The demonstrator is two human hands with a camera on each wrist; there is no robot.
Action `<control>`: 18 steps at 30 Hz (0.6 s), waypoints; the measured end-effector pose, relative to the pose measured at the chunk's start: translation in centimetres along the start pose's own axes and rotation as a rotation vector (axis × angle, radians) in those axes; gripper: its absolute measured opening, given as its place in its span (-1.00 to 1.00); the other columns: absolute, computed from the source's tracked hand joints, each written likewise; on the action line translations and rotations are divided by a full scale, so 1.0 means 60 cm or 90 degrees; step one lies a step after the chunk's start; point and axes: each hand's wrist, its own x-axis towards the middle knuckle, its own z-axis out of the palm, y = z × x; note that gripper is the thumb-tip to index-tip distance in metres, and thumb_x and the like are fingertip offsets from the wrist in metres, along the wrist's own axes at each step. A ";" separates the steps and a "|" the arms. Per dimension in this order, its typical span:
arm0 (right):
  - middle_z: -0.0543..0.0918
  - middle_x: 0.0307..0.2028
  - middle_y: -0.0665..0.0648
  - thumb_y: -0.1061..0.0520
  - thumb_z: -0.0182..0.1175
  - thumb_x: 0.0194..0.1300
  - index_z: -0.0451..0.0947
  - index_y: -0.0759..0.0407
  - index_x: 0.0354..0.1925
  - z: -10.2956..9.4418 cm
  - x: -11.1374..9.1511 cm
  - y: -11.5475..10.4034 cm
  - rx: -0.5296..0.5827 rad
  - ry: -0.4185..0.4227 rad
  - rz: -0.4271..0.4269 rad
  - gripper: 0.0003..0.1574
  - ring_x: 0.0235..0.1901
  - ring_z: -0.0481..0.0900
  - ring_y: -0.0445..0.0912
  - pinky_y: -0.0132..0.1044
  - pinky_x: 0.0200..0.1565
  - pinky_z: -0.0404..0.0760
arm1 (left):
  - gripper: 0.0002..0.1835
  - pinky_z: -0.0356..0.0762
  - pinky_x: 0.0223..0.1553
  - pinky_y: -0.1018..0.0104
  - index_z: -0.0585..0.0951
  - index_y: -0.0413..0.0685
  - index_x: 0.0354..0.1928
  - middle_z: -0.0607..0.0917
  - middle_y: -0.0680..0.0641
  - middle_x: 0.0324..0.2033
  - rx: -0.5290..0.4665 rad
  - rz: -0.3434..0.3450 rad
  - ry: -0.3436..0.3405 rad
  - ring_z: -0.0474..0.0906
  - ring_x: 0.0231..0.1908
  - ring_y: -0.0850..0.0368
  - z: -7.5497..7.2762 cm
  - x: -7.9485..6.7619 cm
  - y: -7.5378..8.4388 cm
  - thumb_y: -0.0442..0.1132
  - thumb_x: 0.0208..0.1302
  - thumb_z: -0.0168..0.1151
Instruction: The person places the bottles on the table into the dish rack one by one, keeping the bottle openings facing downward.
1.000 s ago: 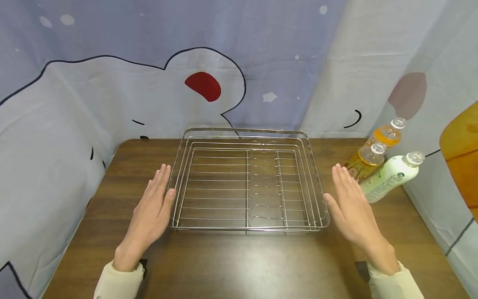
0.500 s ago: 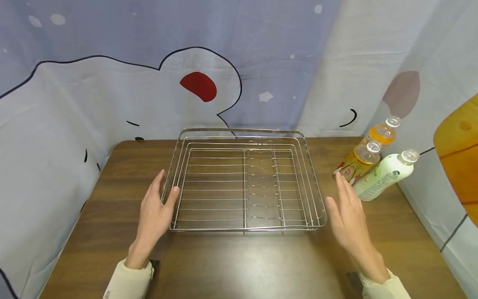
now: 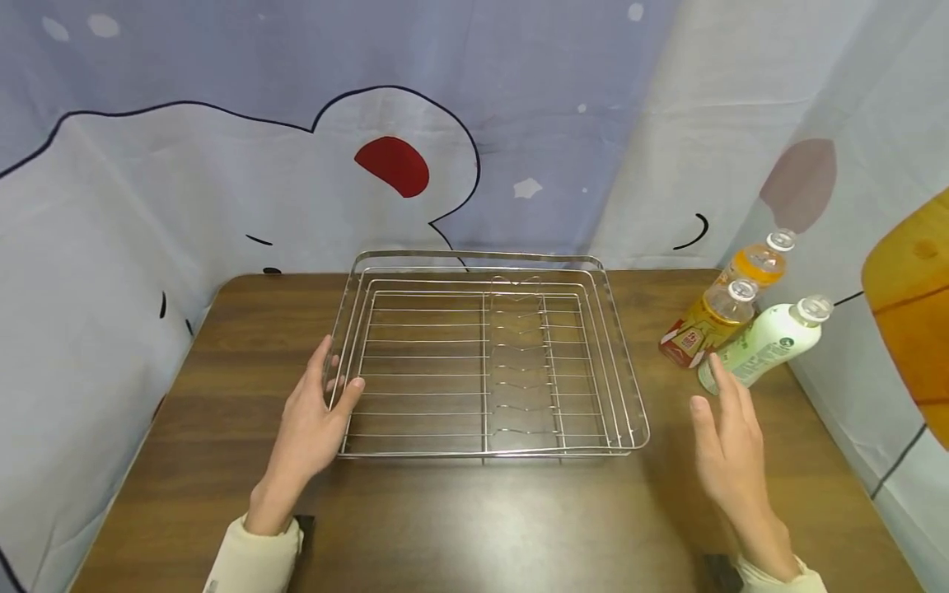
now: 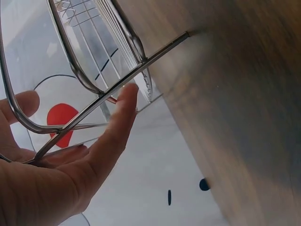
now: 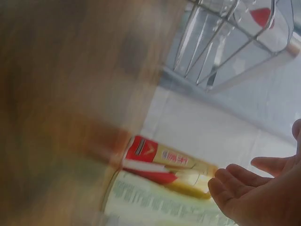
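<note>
A silver wire dish rack (image 3: 485,375) stands on the wooden table in the head view. My left hand (image 3: 307,428) holds its left side, thumb over the rim and fingers around the outer wires. In the left wrist view the hand (image 4: 89,172) reaches around the rack's wire frame (image 4: 101,96). My right hand (image 3: 734,453) is apart from the rack with fingers extended and nothing held. Its fingertips overlap the base of a pale green bottle (image 3: 767,342) in the head view. Beside that bottle stands a drink bottle with a yellow and red label (image 3: 704,325).
An orange-labelled bottle (image 3: 758,265) stands behind the other two at the table's right. A patterned curtain (image 3: 549,132) hangs along the table's back and sides. The wooden table (image 3: 489,527) extends in front of the rack.
My left hand has moved right and taken hold of the rack's left side. My right hand first kept beside the rack, then moved right, away from it, toward the bottles.
</note>
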 end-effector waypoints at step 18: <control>0.56 0.21 -0.23 0.23 0.31 0.53 0.47 0.13 0.60 -0.066 0.016 0.077 -0.054 0.149 0.086 -0.26 0.11 0.35 -0.57 -0.60 0.18 0.28 | -0.07 0.49 0.39 -0.42 -0.16 0.19 0.85 0.35 -0.46 0.61 -0.026 -0.035 -0.017 0.49 0.47 -0.46 -0.003 0.000 -0.005 0.00 0.74 0.18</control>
